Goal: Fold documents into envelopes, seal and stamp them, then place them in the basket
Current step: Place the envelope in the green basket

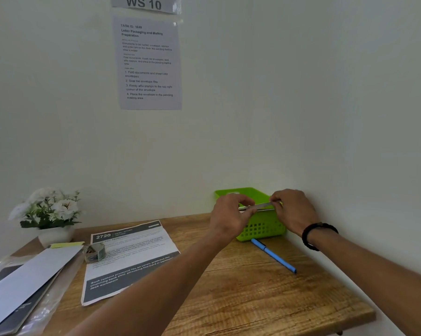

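Note:
A white envelope (259,206), seen almost edge-on, hangs flat just above the green perforated basket (260,229) in the desk's far right corner. My left hand (231,214) pinches its left end and my right hand (293,212) pinches its right end. A printed document (129,260) lies flat at the middle left of the desk. A small roll of stamps (95,252) rests on the document's left edge. A blank white envelope (28,280) lies on a dark stack at the far left.
A blue pen (273,255) lies on the wooden desk (253,299) in front of the basket. A white pot of white flowers (49,214) stands at the back left. An instruction sheet (149,64) hangs on the wall. Clear plastic wrap lies under the left stack.

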`<control>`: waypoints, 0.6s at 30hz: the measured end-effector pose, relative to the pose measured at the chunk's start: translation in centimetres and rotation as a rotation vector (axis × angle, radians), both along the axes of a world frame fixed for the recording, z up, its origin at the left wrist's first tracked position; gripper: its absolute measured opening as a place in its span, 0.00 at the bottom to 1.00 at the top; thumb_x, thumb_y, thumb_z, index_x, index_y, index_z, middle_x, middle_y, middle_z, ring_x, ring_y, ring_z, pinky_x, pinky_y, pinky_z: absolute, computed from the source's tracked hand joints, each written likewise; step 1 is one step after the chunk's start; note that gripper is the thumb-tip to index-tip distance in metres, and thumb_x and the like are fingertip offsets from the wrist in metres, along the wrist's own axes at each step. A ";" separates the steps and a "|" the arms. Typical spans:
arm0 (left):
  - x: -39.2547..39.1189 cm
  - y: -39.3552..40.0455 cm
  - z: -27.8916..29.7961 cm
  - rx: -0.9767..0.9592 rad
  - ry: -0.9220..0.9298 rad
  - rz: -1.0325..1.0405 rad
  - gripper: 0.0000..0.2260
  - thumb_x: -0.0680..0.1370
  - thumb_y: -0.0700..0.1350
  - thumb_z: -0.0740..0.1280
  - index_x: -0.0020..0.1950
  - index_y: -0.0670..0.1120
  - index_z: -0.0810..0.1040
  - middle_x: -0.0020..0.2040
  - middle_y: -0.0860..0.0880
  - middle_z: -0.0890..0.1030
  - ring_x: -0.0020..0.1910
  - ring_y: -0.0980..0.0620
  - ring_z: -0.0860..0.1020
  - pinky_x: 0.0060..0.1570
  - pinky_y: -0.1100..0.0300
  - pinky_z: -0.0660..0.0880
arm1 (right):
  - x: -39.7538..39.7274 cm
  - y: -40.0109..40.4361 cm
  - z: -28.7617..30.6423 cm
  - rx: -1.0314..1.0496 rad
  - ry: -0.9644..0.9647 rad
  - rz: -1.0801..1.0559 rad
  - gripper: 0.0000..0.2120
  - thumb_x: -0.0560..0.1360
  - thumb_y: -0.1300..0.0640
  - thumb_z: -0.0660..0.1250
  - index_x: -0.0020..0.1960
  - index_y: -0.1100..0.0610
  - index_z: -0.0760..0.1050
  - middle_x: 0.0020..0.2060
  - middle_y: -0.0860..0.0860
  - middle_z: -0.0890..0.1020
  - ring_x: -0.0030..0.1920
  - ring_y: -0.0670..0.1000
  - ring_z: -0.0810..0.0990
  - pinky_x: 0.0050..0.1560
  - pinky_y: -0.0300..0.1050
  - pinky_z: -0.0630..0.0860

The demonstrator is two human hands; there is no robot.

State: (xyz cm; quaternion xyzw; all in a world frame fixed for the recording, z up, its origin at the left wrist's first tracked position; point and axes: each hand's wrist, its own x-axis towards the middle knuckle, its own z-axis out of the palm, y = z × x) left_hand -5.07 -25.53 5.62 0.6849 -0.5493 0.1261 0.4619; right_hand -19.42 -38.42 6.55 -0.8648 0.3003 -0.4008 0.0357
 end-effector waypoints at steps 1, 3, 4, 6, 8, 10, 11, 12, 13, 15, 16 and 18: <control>0.1 -0.1 0.1 -0.009 -0.006 0.007 0.08 0.79 0.51 0.74 0.56 0.50 0.87 0.54 0.55 0.86 0.49 0.61 0.76 0.51 0.60 0.76 | 0.1 0.0 0.1 -0.025 -0.003 -0.006 0.11 0.82 0.59 0.65 0.58 0.56 0.85 0.53 0.54 0.86 0.54 0.55 0.82 0.55 0.51 0.78; 0.1 -0.2 0.3 -0.021 -0.031 0.037 0.07 0.80 0.50 0.73 0.56 0.50 0.87 0.54 0.56 0.86 0.49 0.62 0.76 0.50 0.61 0.74 | 0.2 0.0 0.1 -0.069 0.004 -0.025 0.11 0.83 0.58 0.64 0.59 0.55 0.85 0.53 0.54 0.86 0.56 0.56 0.79 0.54 0.51 0.77; 0.2 -0.4 0.3 -0.018 -0.050 0.051 0.07 0.80 0.49 0.73 0.56 0.51 0.87 0.54 0.56 0.86 0.50 0.61 0.77 0.50 0.61 0.74 | 0.2 0.0 0.1 -0.080 0.013 -0.032 0.12 0.83 0.58 0.64 0.59 0.55 0.85 0.53 0.54 0.85 0.57 0.57 0.79 0.54 0.52 0.77; 0.5 -0.7 0.0 0.011 -0.074 0.063 0.06 0.80 0.49 0.72 0.55 0.51 0.87 0.55 0.55 0.86 0.54 0.57 0.80 0.51 0.57 0.77 | 0.2 0.0 0.0 -0.073 0.041 -0.037 0.11 0.83 0.59 0.64 0.59 0.55 0.85 0.54 0.54 0.85 0.58 0.57 0.78 0.54 0.52 0.78; 0.5 -0.8 -0.6 0.039 -0.090 0.069 0.06 0.80 0.49 0.72 0.55 0.52 0.87 0.54 0.55 0.87 0.57 0.55 0.81 0.52 0.53 0.80 | 0.1 -0.1 -0.5 -0.055 0.072 -0.030 0.11 0.82 0.59 0.64 0.59 0.55 0.85 0.54 0.55 0.85 0.57 0.57 0.79 0.55 0.54 0.78; 0.7 -0.9 -1.2 0.050 -0.103 0.075 0.06 0.81 0.49 0.72 0.55 0.53 0.87 0.53 0.56 0.86 0.58 0.54 0.80 0.53 0.50 0.80 | 0.0 -0.2 -1.1 -0.043 0.082 -0.024 0.12 0.82 0.59 0.64 0.59 0.56 0.85 0.55 0.55 0.85 0.57 0.57 0.79 0.56 0.54 0.78; 0.8 -0.9 -1.4 0.047 -0.105 0.073 0.06 0.81 0.49 0.72 0.55 0.52 0.87 0.53 0.56 0.86 0.58 0.54 0.80 0.53 0.51 0.80 | 0.0 -0.2 -1.4 -0.042 0.081 -0.023 0.12 0.82 0.59 0.64 0.59 0.56 0.84 0.55 0.55 0.85 0.58 0.57 0.79 0.57 0.54 0.78; 0.8 -0.8 -1.6 0.043 -0.108 0.067 0.07 0.81 0.49 0.72 0.56 0.51 0.87 0.53 0.55 0.87 0.58 0.54 0.80 0.54 0.52 0.80 | -0.1 -0.2 -1.7 -0.046 0.078 -0.021 0.12 0.81 0.59 0.64 0.59 0.57 0.84 0.55 0.55 0.85 0.58 0.57 0.78 0.57 0.54 0.78; 0.9 -0.8 -1.7 0.039 -0.113 0.054 0.07 0.81 0.49 0.71 0.56 0.50 0.87 0.54 0.54 0.87 0.59 0.54 0.80 0.55 0.53 0.79 | -0.2 -0.1 -1.9 -0.052 0.071 -0.020 0.12 0.81 0.60 0.63 0.60 0.57 0.84 0.55 0.55 0.85 0.58 0.57 0.78 0.57 0.53 0.77; 1.2 -0.8 -2.1 0.031 -0.122 0.039 0.07 0.81 0.48 0.71 0.57 0.50 0.87 0.54 0.53 0.86 0.61 0.52 0.79 0.58 0.52 0.78 | -0.4 0.1 -2.2 -0.064 0.064 -0.014 0.13 0.80 0.61 0.64 0.60 0.58 0.84 0.55 0.55 0.84 0.57 0.57 0.77 0.55 0.52 0.77; 1.3 -0.7 -2.3 0.036 -0.127 0.042 0.08 0.82 0.48 0.70 0.58 0.50 0.86 0.55 0.53 0.86 0.62 0.52 0.77 0.59 0.52 0.77 | -0.4 0.2 -2.3 -0.070 0.065 -0.014 0.13 0.79 0.61 0.64 0.60 0.58 0.83 0.55 0.55 0.84 0.57 0.57 0.77 0.54 0.51 0.77; 1.6 -0.4 -2.5 0.049 -0.153 0.059 0.09 0.82 0.49 0.70 0.60 0.51 0.85 0.58 0.52 0.85 0.65 0.50 0.74 0.61 0.54 0.74 | -0.4 0.4 -2.5 -0.076 0.072 -0.020 0.13 0.79 0.61 0.65 0.60 0.58 0.83 0.56 0.55 0.84 0.58 0.57 0.76 0.53 0.50 0.76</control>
